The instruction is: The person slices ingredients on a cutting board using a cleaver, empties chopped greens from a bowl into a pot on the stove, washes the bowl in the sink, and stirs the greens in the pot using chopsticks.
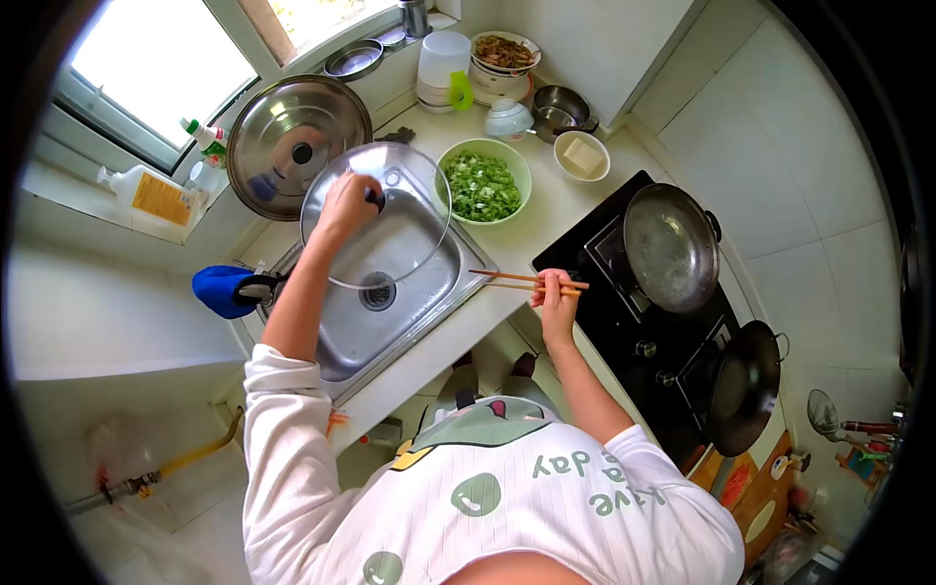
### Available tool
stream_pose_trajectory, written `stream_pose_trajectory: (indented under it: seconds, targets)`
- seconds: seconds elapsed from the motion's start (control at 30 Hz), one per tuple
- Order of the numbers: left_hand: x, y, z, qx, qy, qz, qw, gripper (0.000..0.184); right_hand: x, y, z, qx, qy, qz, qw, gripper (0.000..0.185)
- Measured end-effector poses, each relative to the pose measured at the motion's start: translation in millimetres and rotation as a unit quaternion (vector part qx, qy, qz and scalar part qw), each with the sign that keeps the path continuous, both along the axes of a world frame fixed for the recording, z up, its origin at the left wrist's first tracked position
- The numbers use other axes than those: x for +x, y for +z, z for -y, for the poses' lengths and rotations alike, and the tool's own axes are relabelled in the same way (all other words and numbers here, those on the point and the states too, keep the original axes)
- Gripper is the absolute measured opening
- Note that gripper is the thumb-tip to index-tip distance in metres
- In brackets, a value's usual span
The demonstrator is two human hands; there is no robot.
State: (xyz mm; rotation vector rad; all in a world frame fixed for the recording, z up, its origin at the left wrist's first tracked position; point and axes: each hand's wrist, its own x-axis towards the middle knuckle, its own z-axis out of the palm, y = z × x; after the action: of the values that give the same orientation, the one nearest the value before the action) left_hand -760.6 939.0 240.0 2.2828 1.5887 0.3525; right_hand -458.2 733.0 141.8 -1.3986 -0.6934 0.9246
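My left hand (349,207) is closed round the dark knob of a clear glass lid (417,210), which it holds over the stainless steel sink (341,336). The sink's drain shows through and below the lid's edge. A pair of wooden chopsticks (512,282) is in my right hand (557,304), tips pointing left over the counter by the sink's right corner. Beyond the chopsticks stands a pale green bowl of chopped greens (483,187). To the right of that hand, a wide metal pan (671,249) with cloudy contents sits on the black stove (624,341).
A large steel lid (297,146) leans behind the sink. A small bowl with a pale block (583,157), a dark pot (563,107) and stacked dishes (505,53) line the back. A black wok (746,388) occupies the near burner. Bottles (151,198) stand on the sill.
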Motion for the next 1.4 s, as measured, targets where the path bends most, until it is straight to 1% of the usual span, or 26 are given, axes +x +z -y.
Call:
stream_pose_trajectory:
  seconds: [0.1,0.13,0.17,0.2,0.23,0.27,0.3,0.37,0.4,0.47,0.5,0.53,0.6,0.67,0.73,0.87,0.93,0.97,1.0,1.03,1.07,1.13,1.2,1.23,1.27,1.4]
  targets:
    - [-33.1,-29.5,20.5,-0.013,0.061,0.093,0.994,0.028,8.4,-25.3,-34.0,-0.032,0.021,0.024,0.999,0.023]
    - [-42.4,-38.5,26.1,-0.025,0.074,0.124,0.989,0.030,15.6,-42.5,-51.3,-0.063,0.007,0.072,0.995,0.021]
    - [-53.7,-53.1,29.2,-0.025,0.072,0.125,0.989,0.030,18.1,-51.3,-68.3,-0.094,-0.006,0.119,0.988,0.020]
    - [-65.4,-72.1,32.4,-0.062,0.108,0.201,0.972,0.032,16.0,-48.3,-82.9,-0.095,-0.008,0.118,0.988,0.020]
    - [-76.5,-91.3,36.1,-0.099,0.143,0.275,0.946,0.033,12.5,-41.5,-97.3,-0.123,-0.022,0.017,0.992,0.022]
    - [-85.1,-108.9,41.0,-0.123,0.155,0.372,0.907,0.034,9.6,-36.6,-111.0,-0.149,-0.035,-0.085,0.985,0.025]
    - [-87.3,-111.7,47.3,-0.120,0.171,0.392,0.896,0.033,7.8,-38.1,-122.9,-0.148,-0.037,-0.086,0.985,0.025]
    - [-93.0,-118.6,53.7,-0.117,0.186,0.413,0.884,0.031,6.6,-49.5,-141.8,-0.247,-0.020,-0.146,0.958,0.023]
    - [-91.2,-114.5,56.1,-0.090,0.201,0.362,0.906,0.032,4.3,-58.0,-150.6,-0.245,-0.023,-0.147,0.958,0.023]
    - [-81.3,-100.9,59.5,-0.070,0.227,0.252,0.938,0.033,-3.5,-70.9,-166.3,-0.311,0.004,-0.091,0.946,0.022]
    - [-73.6,-92.6,61.9,-0.051,0.222,0.191,0.955,0.032,-5.4,-70.7,-169.9,-0.319,0.026,-0.099,0.942,0.018]
    - [-68.6,-87.6,61.8,-0.032,0.216,0.130,0.967,0.032,-6.9,-79.9,-176.6,-0.317,0.025,-0.099,0.943,0.018]
    - [-66.4,-100.9,53.8,-0.034,0.194,0.113,0.974,0.029,-15.1,-85.8,-186.2,-0.317,-0.010,-0.071,0.946,0.014]
    - [-58.1,-106.9,49.1,-0.006,0.164,0.030,0.986,0.027,-11.7,-77.5,-189.0,-0.316,-0.022,-0.058,0.947,0.013]
    - [-50.3,-109.7,42.3,-0.002,0.155,0.030,0.987,0.026,-7.8,-63.9,-191.6,-0.303,-0.048,-0.037,0.951,0.012]
    - [-25.6,-117.8,18.0,-0.013,0.092,0.068,0.993,0.027,7.9,-23.9,-178.4,-0.261,-0.046,-0.036,0.964,0.011]
    - [-1.0,-127.9,1.5,0.008,0.065,0.058,0.996,0.028,15.8,7.2,-167.8,-0.186,-0.011,-0.049,0.981,0.010]
    - [12.4,-131.2,-9.4,0.004,0.039,0.042,0.998,0.030,20.3,17.7,-163.0,-0.159,-0.011,-0.047,0.986,0.011]
    - [27.8,-133.0,-15.2,0.025,0.027,0.071,0.997,0.028,29.7,22.3,-159.6,-0.142,-0.004,-0.029,0.989,0.012]
    - [40.8,-145.9,-29.2,0.010,0.000,0.065,0.998,0.026,36.0,37.2,-153.3,-0.145,0.001,-0.052,0.988,0.013]
    - [55.6,-158.1,-42.6,-0.005,-0.027,0.057,0.998,0.025,40.5,51.2,-144.1,-0.127,-0.019,-0.079,0.989,0.013]
    - [85.7,-166.5,-55.6,0.040,-0.057,0.069,0.995,0.024,52.6,80.2,-123.6,-0.116,-0.019,-0.137,0.984,0.012]
    - [112.8,-175.0,-67.4,0.043,-0.058,0.060,0.996,0.023,62.6,101.0,-102.5,-0.119,-0.039,-0.147,0.981,0.012]
    - [121.4,-179.3,-72.6,0.041,-0.074,0.065,0.994,0.024,70.5,105.5,-92.1,-0.114,-0.034,-0.144,0.982,0.012]
    - [130.9,-183.2,-78.6,0.033,-0.076,0.042,0.996,0.025,77.2,109.4,-81.5,-0.112,-0.038,-0.130,0.985,0.011]
    - [153.7,-208.0,-93.1,0.015,-0.077,0.026,0.997,0.028,102.3,117.2,-45.8,-0.113,-0.065,-0.157,0.979,0.010]
